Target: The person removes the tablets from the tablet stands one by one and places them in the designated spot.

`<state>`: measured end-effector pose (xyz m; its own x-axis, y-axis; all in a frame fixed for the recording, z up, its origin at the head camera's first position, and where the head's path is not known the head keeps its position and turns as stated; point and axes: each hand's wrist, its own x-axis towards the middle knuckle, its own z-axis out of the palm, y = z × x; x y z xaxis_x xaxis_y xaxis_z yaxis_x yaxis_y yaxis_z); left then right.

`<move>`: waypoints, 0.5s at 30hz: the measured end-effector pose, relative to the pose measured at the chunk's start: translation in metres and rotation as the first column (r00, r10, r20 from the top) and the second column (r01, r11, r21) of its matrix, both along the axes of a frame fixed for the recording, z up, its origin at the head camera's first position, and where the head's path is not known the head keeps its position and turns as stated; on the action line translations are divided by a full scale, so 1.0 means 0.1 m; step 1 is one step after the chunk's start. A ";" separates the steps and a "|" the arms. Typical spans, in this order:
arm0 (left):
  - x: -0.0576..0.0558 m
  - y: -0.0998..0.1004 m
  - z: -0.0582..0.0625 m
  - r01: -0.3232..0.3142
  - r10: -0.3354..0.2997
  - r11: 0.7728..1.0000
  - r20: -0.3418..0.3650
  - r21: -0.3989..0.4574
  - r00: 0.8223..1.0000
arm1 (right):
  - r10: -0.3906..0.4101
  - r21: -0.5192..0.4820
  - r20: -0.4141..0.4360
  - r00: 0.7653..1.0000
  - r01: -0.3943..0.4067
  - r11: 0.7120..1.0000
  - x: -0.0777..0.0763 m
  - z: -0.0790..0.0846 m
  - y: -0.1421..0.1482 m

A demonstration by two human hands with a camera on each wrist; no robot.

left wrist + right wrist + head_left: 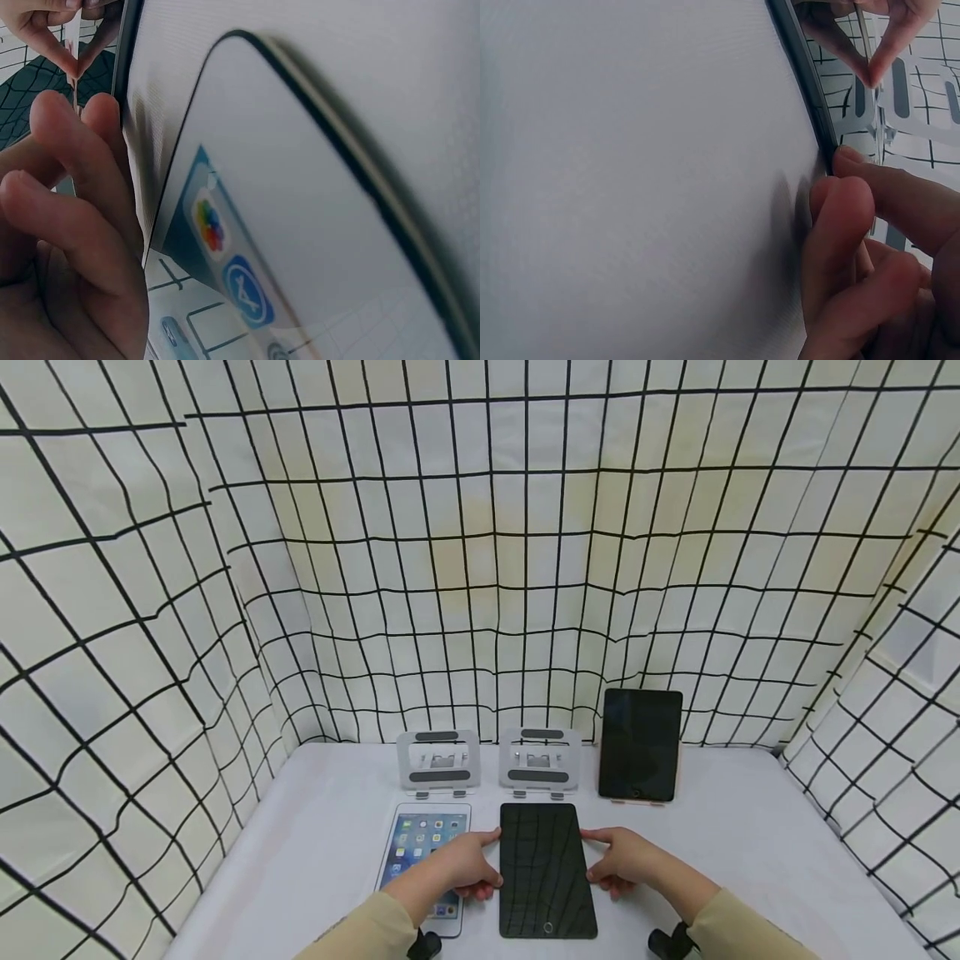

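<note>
The left hand (pixel 467 862) and right hand (pixel 624 860) hold opposite long edges of the black tablet (pixel 547 868), at the lower centre of the frame. On each side, thumb and forefinger meet the rim while the other fingers curl below; the gap between the hands is the slab's width. Such an edge grip probably keeps the slab level and the glass clear of fingers; whether it is raised from the white cloth (pixel 300 835) cannot be told. The white tablet (pixel 426 839), screen lit with icons, lies face up at lower left, partly beneath the left forearm. Behind, at centre, the left stand (pixel 439 776) and right stand (pixel 537 775) are set side by side, their small front lips apparently meant to stop a slab from sliding. Farther right, a dark upright tablet (pixel 640 743) leans back on a pinkish support (pixel 637 802).

Materials: glossy, round-cornered glass; pale stand plates with cut-outs and dark oblong pads; matt, finely woven cloth; a pale, rippled backdrop (pixel 465 560) ruled with black lines.
</note>
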<state>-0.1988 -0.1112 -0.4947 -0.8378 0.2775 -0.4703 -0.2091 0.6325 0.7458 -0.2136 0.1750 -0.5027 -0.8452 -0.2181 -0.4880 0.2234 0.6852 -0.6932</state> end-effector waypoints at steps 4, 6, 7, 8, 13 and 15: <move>-0.01 -0.01 -0.01 0.007 -0.007 1.000 -0.003 0.005 1.000 | 0.014 0.011 -0.003 1.000 -0.014 1.000 -0.01 -0.01 0.01; -0.01 -0.01 -0.01 0.008 -0.008 1.000 -0.002 0.003 1.000 | 0.021 0.015 -0.006 1.000 -0.021 1.000 -0.01 -0.01 0.02; -0.01 -0.01 -0.01 0.007 -0.007 1.000 -0.003 0.001 1.000 | 0.024 0.018 -0.008 1.000 -0.024 1.000 0.00 -0.01 0.02; -0.01 -0.01 -0.01 0.006 -0.006 1.000 -0.003 -0.003 1.000 | 0.029 0.021 -0.012 1.000 -0.028 0.999 0.00 -0.01 0.02; 0.00 -0.01 0.00 -0.003 0.003 1.000 -0.008 -0.005 1.000 | 0.034 0.035 -0.028 0.999 -0.033 0.999 0.01 0.01 0.01; 0.01 -0.02 0.00 -0.006 0.006 1.000 -0.006 0.003 1.000 | 0.033 0.039 -0.034 0.999 -0.032 0.999 0.02 0.01 0.00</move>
<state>-0.1974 -0.1129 -0.4944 -0.8424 0.2743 -0.4639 -0.2079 0.6288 0.7492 -0.2116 0.1750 -0.5019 -0.8546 -0.2271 -0.4671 0.1769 0.7183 -0.6729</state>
